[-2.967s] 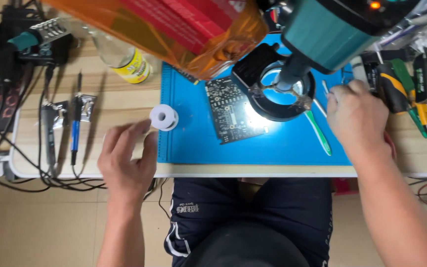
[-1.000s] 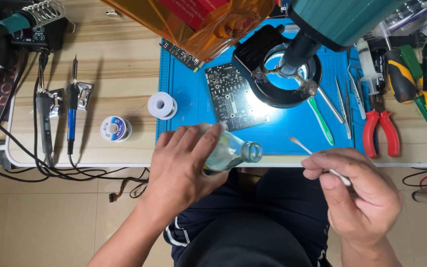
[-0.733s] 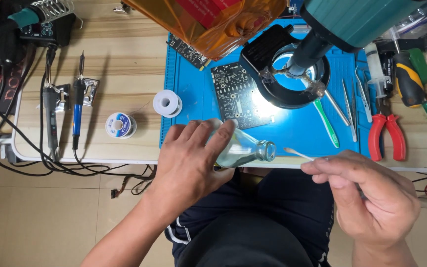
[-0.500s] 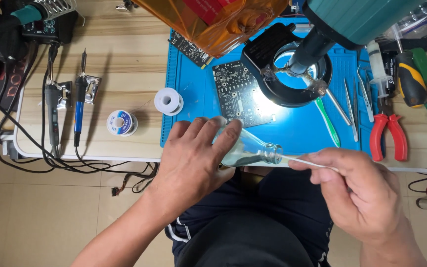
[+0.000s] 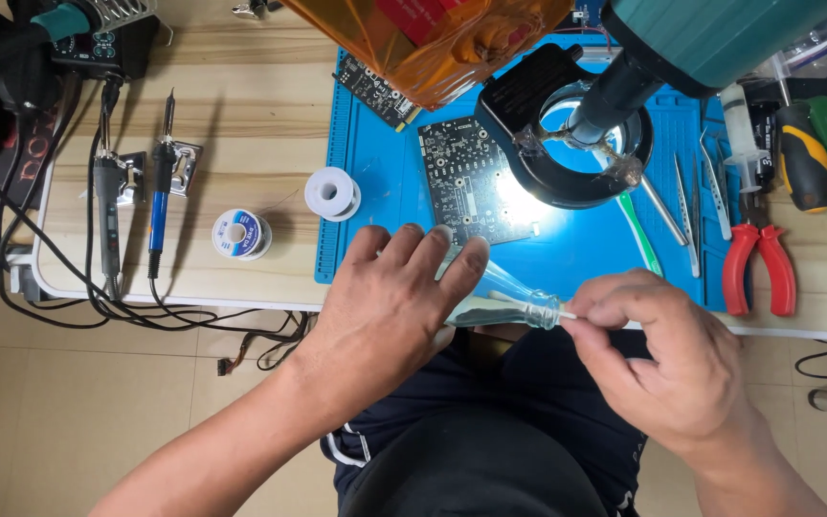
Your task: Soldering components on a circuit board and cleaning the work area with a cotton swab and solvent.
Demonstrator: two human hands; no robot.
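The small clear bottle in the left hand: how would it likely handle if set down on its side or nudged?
The bottle looks round-bodied with a narrow neck, so on its side it would probably roll. Its clear wall looks smooth, perhaps slippery. The left hand wraps it fully, suggesting it is light.

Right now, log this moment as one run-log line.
left hand: holds clear bottle tilted | right hand: pinches thin swab stick at bottle mouth | circuit board on blue mat, untouched
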